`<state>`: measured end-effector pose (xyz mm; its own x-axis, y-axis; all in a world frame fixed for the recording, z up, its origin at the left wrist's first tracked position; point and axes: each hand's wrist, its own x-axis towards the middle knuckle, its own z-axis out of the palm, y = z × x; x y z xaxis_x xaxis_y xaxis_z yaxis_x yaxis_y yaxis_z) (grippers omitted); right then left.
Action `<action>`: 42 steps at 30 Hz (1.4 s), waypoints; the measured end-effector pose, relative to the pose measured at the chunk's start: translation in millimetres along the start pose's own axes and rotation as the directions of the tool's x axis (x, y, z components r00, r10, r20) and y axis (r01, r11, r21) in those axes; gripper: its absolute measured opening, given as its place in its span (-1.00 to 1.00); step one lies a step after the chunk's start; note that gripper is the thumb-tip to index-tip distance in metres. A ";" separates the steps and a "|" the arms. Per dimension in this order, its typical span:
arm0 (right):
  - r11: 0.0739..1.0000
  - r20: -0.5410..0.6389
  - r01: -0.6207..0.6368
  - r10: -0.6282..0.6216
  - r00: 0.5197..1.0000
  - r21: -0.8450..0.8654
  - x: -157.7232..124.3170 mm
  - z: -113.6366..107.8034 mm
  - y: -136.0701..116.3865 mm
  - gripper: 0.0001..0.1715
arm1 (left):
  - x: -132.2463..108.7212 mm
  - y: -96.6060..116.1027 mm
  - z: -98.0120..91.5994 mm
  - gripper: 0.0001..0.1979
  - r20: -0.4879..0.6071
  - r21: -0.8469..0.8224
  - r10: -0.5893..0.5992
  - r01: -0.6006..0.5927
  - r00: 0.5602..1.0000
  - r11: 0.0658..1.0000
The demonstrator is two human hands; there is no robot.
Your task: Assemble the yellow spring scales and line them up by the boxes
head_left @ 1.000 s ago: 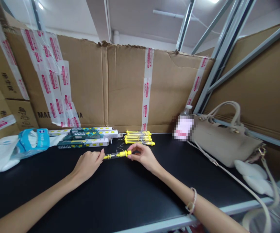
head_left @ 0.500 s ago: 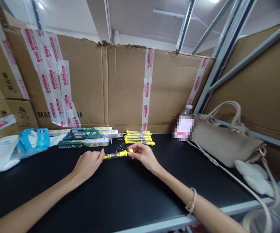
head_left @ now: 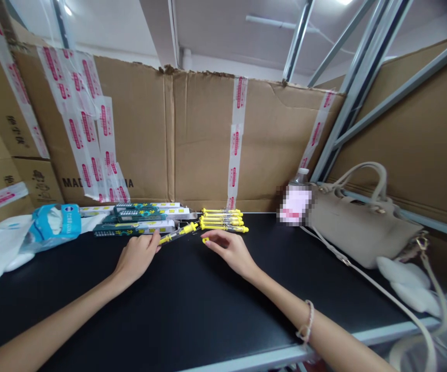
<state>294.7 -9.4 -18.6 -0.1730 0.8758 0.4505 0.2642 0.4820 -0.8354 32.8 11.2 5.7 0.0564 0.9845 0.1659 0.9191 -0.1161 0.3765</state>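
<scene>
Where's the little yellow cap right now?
In the head view, the cap is at the right hand's fingertips, just in front of the yellow tools.

Tool: here's a slim yellow-and-clear plastic pen-shaped tool, tilted up to the right, its lower end gripped in the left hand.
Cap: a tiny yellow plastic cap, apart from the tool, pinched at the fingertips of the right hand.
Others: a tight bunch of matching yellow tools, lying flat just ahead.
</scene>
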 end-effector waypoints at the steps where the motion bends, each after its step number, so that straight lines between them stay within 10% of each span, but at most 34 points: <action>1: 1.000 0.012 0.009 -0.009 1.000 -0.026 -0.4 0.1 -0.9 -0.78 | -0.2 0.4 0.0 -0.43 0.001 -0.004 -0.001 0.001 1.000 1.000; 27: 0.888 0.211 0.272 -0.204 0.956 -0.371 -3.6 10.8 -1.4 -0.90 | -3.3 1.8 2.1 -0.45 0.017 0.016 0.039 -0.039 0.999 0.999; 34: 0.886 0.111 0.228 -0.200 0.973 -0.404 -2.4 10.5 4.8 -0.78 | -3.5 2.0 1.1 -0.44 0.026 0.040 0.067 -0.068 0.997 0.997; 38: 0.880 0.099 0.262 -0.243 0.965 -0.397 -3.0 4.4 -0.9 -0.28 | -5.1 2.7 1.7 -0.42 0.049 0.062 0.151 -0.154 0.987 0.986; 42: 0.799 0.271 0.410 -0.317 0.909 -0.441 -4.5 -0.1 -13.2 -0.50 | -8.4 4.7 3.6 -0.39 0.075 0.083 0.261 -0.267 0.962 0.960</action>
<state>292.1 -19.7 -9.6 -0.4980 0.6363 0.5892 0.5581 0.7552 -0.3439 38.1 2.8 2.8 0.3232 0.9271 0.1896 0.8998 -0.3631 0.2419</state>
